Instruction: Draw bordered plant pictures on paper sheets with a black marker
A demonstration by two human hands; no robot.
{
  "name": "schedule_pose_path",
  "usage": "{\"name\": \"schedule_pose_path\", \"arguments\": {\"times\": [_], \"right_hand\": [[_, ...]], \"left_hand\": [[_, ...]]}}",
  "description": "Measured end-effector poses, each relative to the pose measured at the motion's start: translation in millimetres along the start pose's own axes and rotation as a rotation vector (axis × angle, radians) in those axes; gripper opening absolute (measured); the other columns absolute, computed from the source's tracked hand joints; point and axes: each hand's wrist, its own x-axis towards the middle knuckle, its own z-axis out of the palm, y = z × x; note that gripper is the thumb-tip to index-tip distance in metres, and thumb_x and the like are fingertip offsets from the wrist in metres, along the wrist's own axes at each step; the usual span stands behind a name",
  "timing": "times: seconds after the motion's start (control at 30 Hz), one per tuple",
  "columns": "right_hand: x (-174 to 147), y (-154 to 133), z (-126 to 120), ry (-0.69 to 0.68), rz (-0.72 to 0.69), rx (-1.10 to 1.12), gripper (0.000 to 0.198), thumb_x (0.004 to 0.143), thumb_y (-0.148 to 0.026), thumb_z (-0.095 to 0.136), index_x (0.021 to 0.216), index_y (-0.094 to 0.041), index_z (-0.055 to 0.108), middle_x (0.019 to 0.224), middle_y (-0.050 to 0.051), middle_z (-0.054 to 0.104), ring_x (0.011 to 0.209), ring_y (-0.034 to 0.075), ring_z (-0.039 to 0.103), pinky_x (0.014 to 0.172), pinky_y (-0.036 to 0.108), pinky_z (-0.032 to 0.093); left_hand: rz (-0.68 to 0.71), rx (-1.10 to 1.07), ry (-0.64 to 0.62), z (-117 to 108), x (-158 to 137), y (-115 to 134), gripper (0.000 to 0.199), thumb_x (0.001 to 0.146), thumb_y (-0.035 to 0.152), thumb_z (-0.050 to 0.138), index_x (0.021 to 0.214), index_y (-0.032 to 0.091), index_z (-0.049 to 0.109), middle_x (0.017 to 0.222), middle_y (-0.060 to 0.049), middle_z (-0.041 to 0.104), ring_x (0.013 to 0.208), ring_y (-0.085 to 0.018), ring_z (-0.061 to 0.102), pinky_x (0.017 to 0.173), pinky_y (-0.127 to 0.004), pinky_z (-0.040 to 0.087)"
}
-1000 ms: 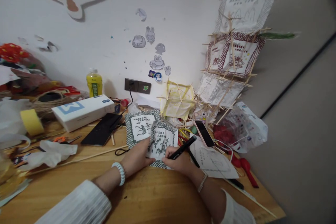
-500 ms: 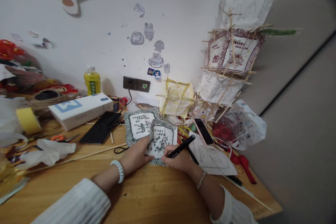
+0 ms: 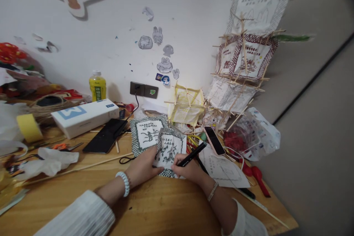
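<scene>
Black pen [image 3: 193, 154] held over bordered paper [image 3: 169, 150], slanted, long axis running lower-left to upper-right, writing end toward paper; slant unchanged from half a second earlier. Pen pinched in right hand [image 3: 184, 166], grip closed. Paper steadied by left hand [image 3: 144, 165]; its grip can't be told. Yellow bottle [image 3: 97, 87] capped.

On the wooden table [image 3: 155, 206], a white box [image 3: 85, 117] and black phone [image 3: 105, 136] lie toward ten o'clock, patterned papers [image 3: 171, 145] toward twelve.
</scene>
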Motion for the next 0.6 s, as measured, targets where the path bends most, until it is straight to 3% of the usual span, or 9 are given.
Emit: {"name": "schedule_pose_path", "arguments": {"times": [0.23, 0.6], "right_hand": [[-0.1, -1.7, 1.9, 0.002, -0.015, -0.065, 0.007, 0.07, -0.02, 0.063, 0.064, -0.02, 0.061, 0.051, -0.006, 0.058, 0.05, 0.011, 0.054, 0.048, 0.018, 0.037], [5.3, 7.0, -0.2, 0.02, -0.024, -0.057, 0.01, 0.069, -0.02, 0.063, 0.06, -0.02, 0.059, 0.05, -0.006, 0.055, 0.049, 0.01, 0.052, 0.048, 0.019, 0.037]], "left_hand": [[-0.003, 0.041, -0.011, -0.7, -2.0, 4.9, 0.036, 0.063, 0.027, 0.068, 0.092, 0.019, 0.048, 0.103, -0.013, 0.059, 0.099, -0.032, 0.056, 0.085, -0.039, 0.044], [0.005, 0.061, -0.032, -1.0, -1.7, 3.1, 0.038, 0.063, 0.027, 0.069, 0.094, 0.02, 0.048, 0.104, -0.013, 0.059, 0.103, -0.033, 0.055, 0.086, -0.04, 0.043]]}}
